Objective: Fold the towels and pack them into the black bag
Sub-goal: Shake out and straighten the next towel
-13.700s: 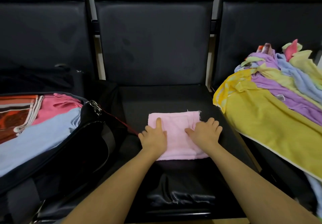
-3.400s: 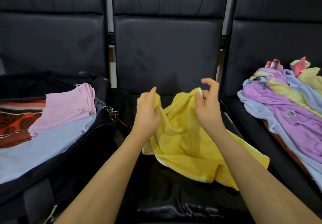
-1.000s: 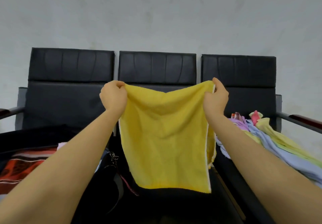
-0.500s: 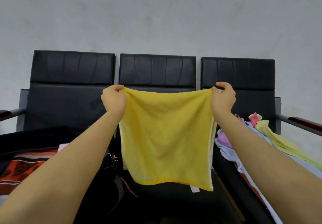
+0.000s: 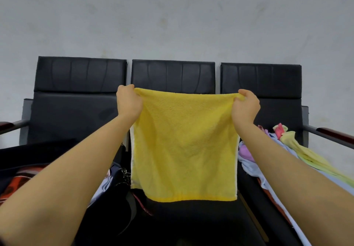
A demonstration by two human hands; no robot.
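A yellow towel (image 5: 183, 146) with white side edges hangs spread flat in the air in front of the middle seat. My left hand (image 5: 128, 102) grips its top left corner and my right hand (image 5: 246, 106) pinches its top right corner, arms stretched forward. The towel's lower edge hangs just above the seat cushion. The black bag (image 5: 113, 203) sits open on the left seat, with a folded light blue towel (image 5: 104, 185) and a red patterned cloth (image 5: 11, 186) showing inside; my left arm hides most of it.
A pile of unfolded towels (image 5: 287, 150) in purple, light blue, pale yellow and pink lies on the right seat. Three black chairs (image 5: 172, 75) stand against a grey wall. An armrest (image 5: 329, 133) juts out at the right, another at the far left.
My hands have pulled further apart, stretching the yellow towel's top edge taut and squaring it. The towel now hangs flatter and wider than half a second ago.
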